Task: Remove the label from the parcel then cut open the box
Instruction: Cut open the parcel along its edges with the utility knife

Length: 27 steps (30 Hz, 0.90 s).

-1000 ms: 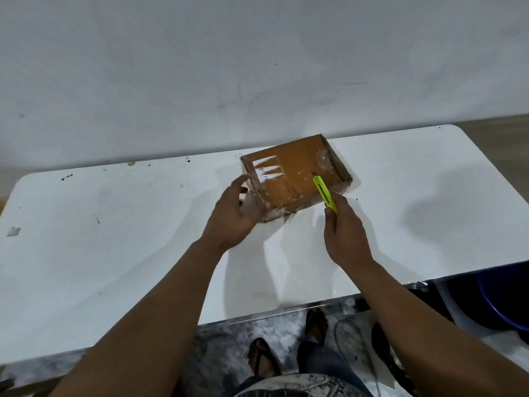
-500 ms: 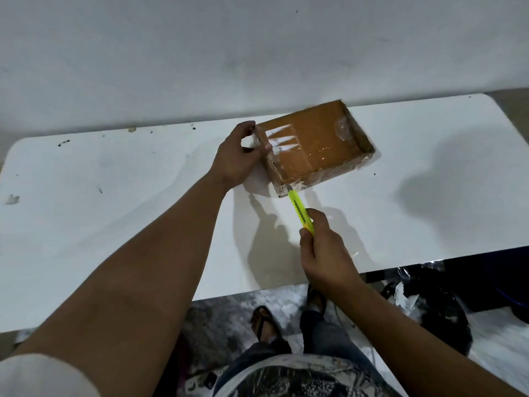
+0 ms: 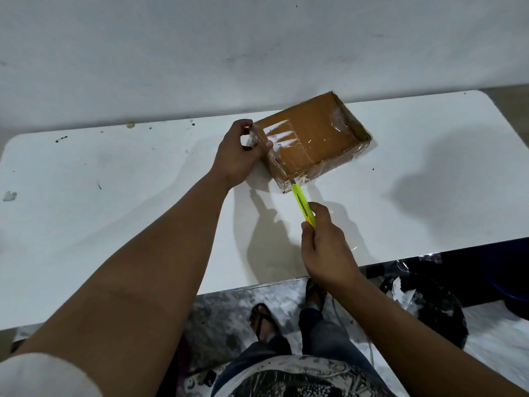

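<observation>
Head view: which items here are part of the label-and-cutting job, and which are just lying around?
In use:
cardboard box, steadied by the left hand
yellow utility knife, held in the right hand, tip at the box's near corner

Lying about:
scrap on the white table
black bag on the floor

Box [image 3: 312, 141] on table [image 3: 114, 224], cutter [image 3: 302, 203] before it.

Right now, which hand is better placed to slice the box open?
The right hand: it grips the yellow cutter, tip at the box's near corner. The left hand steadies the box's end.
</observation>
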Each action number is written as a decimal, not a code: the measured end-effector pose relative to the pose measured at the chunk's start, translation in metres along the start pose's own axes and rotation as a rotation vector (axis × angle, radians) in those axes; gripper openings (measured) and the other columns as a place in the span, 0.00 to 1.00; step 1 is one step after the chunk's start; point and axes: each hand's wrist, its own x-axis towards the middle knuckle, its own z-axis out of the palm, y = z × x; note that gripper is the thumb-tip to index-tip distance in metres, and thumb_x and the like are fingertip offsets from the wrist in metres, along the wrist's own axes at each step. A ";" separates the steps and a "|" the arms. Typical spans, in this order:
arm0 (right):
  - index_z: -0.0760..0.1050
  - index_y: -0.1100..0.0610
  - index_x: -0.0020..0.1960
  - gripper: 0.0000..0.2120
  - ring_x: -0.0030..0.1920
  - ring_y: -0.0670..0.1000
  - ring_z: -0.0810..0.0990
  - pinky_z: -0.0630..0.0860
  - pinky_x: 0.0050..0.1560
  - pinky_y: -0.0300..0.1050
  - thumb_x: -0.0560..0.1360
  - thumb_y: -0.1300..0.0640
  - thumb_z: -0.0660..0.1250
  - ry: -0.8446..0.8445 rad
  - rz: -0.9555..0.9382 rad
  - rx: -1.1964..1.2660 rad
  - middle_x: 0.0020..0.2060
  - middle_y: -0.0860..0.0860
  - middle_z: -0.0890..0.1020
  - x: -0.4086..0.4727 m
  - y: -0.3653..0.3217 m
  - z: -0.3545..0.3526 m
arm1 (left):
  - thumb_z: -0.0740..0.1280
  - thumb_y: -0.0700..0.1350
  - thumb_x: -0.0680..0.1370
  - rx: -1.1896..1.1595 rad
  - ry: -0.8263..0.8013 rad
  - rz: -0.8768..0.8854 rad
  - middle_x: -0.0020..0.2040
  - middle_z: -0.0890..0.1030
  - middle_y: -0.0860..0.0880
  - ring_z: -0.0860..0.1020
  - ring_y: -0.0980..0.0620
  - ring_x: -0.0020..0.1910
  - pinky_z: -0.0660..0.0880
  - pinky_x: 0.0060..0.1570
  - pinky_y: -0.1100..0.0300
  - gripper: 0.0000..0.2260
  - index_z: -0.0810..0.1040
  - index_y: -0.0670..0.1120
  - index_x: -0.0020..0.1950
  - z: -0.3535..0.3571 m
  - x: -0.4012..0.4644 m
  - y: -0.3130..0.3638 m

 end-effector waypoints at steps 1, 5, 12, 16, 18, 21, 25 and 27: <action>0.62 0.53 0.70 0.16 0.33 0.46 0.73 0.62 0.29 0.39 0.82 0.55 0.55 0.002 0.000 -0.003 0.34 0.45 0.72 0.000 0.000 0.000 | 0.74 0.54 0.76 -0.003 -0.001 -0.002 0.62 0.74 0.55 0.81 0.50 0.54 0.75 0.59 0.57 0.27 0.70 0.51 0.71 0.000 0.000 -0.001; 0.62 0.52 0.70 0.16 0.34 0.46 0.73 0.63 0.29 0.41 0.82 0.54 0.54 0.006 0.001 -0.001 0.36 0.47 0.73 0.001 -0.002 0.001 | 0.75 0.54 0.76 -0.011 0.000 0.006 0.62 0.75 0.55 0.81 0.50 0.53 0.77 0.60 0.53 0.26 0.70 0.52 0.70 0.000 -0.001 -0.003; 0.61 0.53 0.70 0.16 0.38 0.55 0.75 0.66 0.36 0.46 0.82 0.56 0.54 0.025 0.011 -0.026 0.39 0.50 0.75 0.008 -0.005 0.003 | 0.76 0.57 0.73 -0.007 0.011 0.010 0.60 0.77 0.53 0.81 0.50 0.52 0.78 0.55 0.55 0.25 0.70 0.53 0.65 0.000 -0.002 -0.008; 0.59 0.52 0.71 0.17 0.41 0.58 0.77 0.69 0.40 0.47 0.83 0.56 0.53 0.017 0.051 -0.042 0.42 0.51 0.75 0.011 -0.005 0.004 | 0.77 0.59 0.70 -0.035 0.014 -0.024 0.59 0.78 0.52 0.82 0.49 0.52 0.79 0.55 0.51 0.25 0.70 0.54 0.60 0.000 -0.002 -0.010; 0.59 0.52 0.71 0.17 0.43 0.59 0.78 0.71 0.41 0.49 0.82 0.56 0.53 -0.002 0.071 -0.073 0.44 0.51 0.76 0.012 -0.003 0.007 | 0.76 0.62 0.67 -0.034 0.022 -0.039 0.58 0.78 0.51 0.82 0.48 0.53 0.80 0.55 0.47 0.27 0.70 0.54 0.59 0.000 -0.002 -0.010; 0.60 0.54 0.70 0.16 0.44 0.58 0.76 0.70 0.42 0.49 0.82 0.57 0.52 -0.044 0.114 -0.111 0.45 0.52 0.75 0.014 0.003 0.012 | 0.75 0.63 0.67 -0.013 0.030 -0.038 0.58 0.78 0.51 0.81 0.47 0.54 0.80 0.54 0.50 0.27 0.70 0.53 0.59 0.000 -0.003 -0.008; 0.62 0.56 0.67 0.14 0.47 0.61 0.78 0.70 0.43 0.49 0.81 0.58 0.53 -0.104 0.145 -0.153 0.46 0.56 0.77 0.018 0.007 0.013 | 0.76 0.61 0.70 -0.005 0.026 -0.031 0.58 0.78 0.51 0.81 0.48 0.52 0.74 0.45 0.61 0.26 0.70 0.51 0.60 0.000 -0.004 -0.010; 0.62 0.56 0.68 0.15 0.47 0.62 0.78 0.70 0.43 0.49 0.81 0.59 0.53 -0.110 0.141 -0.163 0.47 0.58 0.78 0.020 0.008 0.012 | 0.76 0.59 0.71 -0.002 0.029 -0.030 0.58 0.78 0.52 0.81 0.48 0.52 0.73 0.44 0.62 0.25 0.70 0.51 0.60 0.001 -0.004 -0.010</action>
